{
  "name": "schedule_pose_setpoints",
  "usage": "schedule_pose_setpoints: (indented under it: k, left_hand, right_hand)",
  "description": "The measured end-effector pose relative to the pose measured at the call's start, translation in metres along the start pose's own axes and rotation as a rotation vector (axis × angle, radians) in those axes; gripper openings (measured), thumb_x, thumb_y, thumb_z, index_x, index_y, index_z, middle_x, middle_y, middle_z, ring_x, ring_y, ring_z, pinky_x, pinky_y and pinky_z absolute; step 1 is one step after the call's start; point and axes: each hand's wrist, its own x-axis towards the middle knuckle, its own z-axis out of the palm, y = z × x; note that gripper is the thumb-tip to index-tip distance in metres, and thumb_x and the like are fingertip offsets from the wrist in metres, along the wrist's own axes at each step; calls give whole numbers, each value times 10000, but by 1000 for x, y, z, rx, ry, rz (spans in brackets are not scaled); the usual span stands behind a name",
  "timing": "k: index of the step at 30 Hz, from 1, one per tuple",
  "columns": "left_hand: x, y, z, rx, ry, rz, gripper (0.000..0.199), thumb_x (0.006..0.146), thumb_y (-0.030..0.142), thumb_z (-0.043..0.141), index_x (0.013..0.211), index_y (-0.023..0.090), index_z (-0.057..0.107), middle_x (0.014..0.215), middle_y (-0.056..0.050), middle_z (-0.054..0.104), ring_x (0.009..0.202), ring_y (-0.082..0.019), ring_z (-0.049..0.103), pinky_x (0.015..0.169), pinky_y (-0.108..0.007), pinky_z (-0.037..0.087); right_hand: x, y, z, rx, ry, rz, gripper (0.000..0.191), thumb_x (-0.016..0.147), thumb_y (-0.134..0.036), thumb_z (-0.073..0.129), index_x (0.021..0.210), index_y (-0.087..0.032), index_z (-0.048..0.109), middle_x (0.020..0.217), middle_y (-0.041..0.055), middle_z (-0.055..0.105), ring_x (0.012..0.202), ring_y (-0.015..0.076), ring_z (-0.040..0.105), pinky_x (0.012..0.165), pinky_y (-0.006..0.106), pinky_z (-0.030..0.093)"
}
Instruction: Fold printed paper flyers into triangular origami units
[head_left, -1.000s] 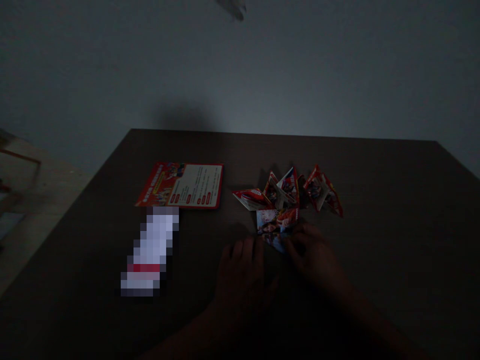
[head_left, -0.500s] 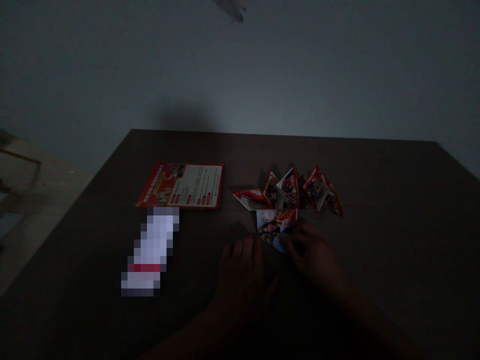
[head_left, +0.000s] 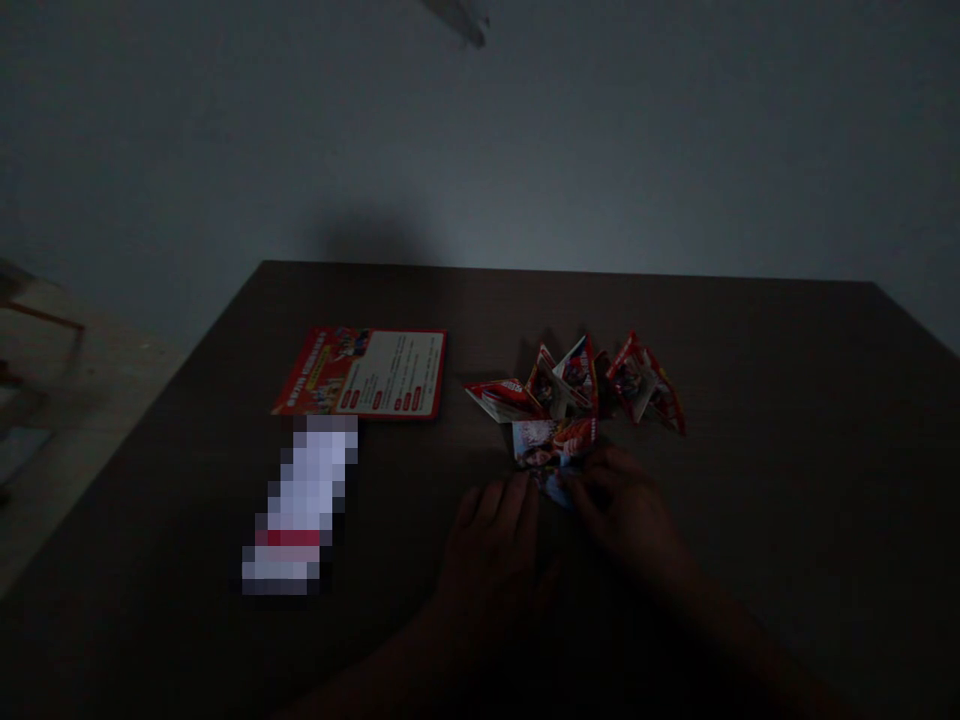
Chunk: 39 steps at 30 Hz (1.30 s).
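Note:
A printed paper piece with a coloured picture (head_left: 551, 440) lies on the dark table, its lower end narrowing to a folded point. At its right edge my right hand (head_left: 634, 515) has thumb and fingers bent in, gripping the paper. My left hand (head_left: 491, 545) rests palm down, fingers stretched out, with the fingertips at the paper's lower left edge. Just behind it stand folded red and white paper shapes (head_left: 504, 397), pointed and triangular. Another folded paper piece (head_left: 646, 385) lies apart on the right. Dim light hides fine detail of the fingers.
Left of the folded pieces lies a red and white printed booklet or stack of cards (head_left: 390, 375). Nearer to me is a bright, pixelated oblong (head_left: 304, 500). The table (head_left: 787, 400) stands against a grey wall (head_left: 600, 150). Blurred objects lie beyond its left edge.
My left hand has shifted slightly right, bringing its fingertips to the paper's lower edge. My right hand stays nearly in place, and the other papers have not moved.

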Motion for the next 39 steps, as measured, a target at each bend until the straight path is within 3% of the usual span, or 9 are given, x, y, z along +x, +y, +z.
schedule_pose_setpoints:
  k: [5,16,39]
  left_hand:
    - [-1,1,2,11,-17,-14,564,879,423,454,1332,88,444,1365,-129,483,1191,-291,427,1005,-444,301]
    - [-6,4,9,84,83,-23,538,907,441,425,1330,108,450,1371,-87,500,1196,-252,436,997,-434,272]
    - [-6,5,8,68,43,-40,541,912,432,405,1339,100,435,1366,-105,500,1195,-257,438,990,-445,270]
  right_hand:
    - [0,-2,-2,2,-26,23,240,872,-218,520,663,-156,620,785,75,552,772,207,558,715,332,476]
    - [1,-1,-1,6,-31,26,255,870,-223,518,639,-156,602,777,72,539,776,209,562,714,334,474]
    - [0,0,-1,-17,1,0,236,867,-221,526,649,-172,605,777,64,550,777,206,566,705,322,477]
